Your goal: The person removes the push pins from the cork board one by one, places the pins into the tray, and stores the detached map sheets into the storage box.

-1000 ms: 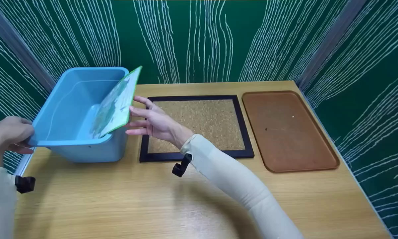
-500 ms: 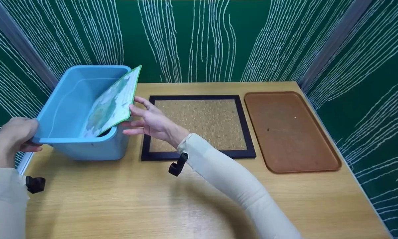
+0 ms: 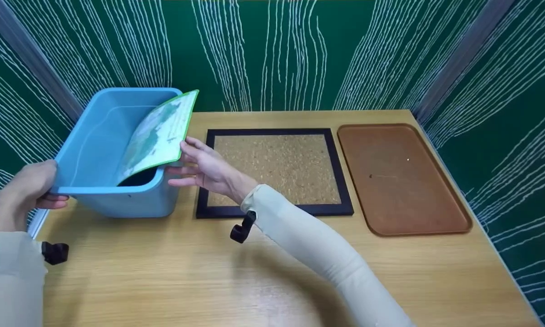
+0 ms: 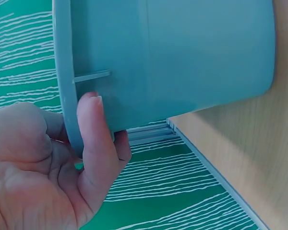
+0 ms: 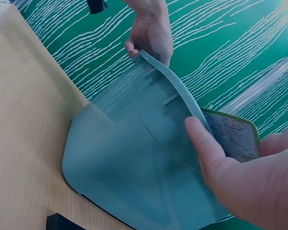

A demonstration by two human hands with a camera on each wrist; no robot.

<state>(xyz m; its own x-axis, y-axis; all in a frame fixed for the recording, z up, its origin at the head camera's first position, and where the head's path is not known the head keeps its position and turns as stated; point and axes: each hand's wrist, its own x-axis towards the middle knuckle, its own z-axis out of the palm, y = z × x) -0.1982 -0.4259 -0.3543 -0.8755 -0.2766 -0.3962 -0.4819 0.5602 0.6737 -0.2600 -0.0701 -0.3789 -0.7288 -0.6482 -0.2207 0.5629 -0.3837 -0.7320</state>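
A light blue plastic bin (image 3: 118,206) stands at the table's left. My left hand (image 3: 25,190) grips its near left corner; in the left wrist view the fingers (image 4: 95,124) curl under the rim (image 4: 65,81). A thin, green-edged sheet (image 3: 159,134) with a map-like print leans out over the bin's right rim, bowed, its lower part inside. My right hand (image 3: 211,168) pinches the sheet's right edge between thumb and forefinger, the other fingers extended beside the bin. From the right wrist, a fingertip (image 5: 196,129) lies against the bin's outer wall by the rim, with the sheet (image 5: 235,136) behind it.
A black-framed cork board (image 3: 277,170) lies flat to the right of the bin. Farther right is a brown tray (image 3: 404,181) with small specks on it. Green walls (image 3: 290,54) with white wavy lines enclose the table's back and sides.
The sheet has bowed and turned its printed face more upward, exposing a dark gap beneath it at the bin's near right corner. My left hand and the bin's near rim have shifted slightly right.
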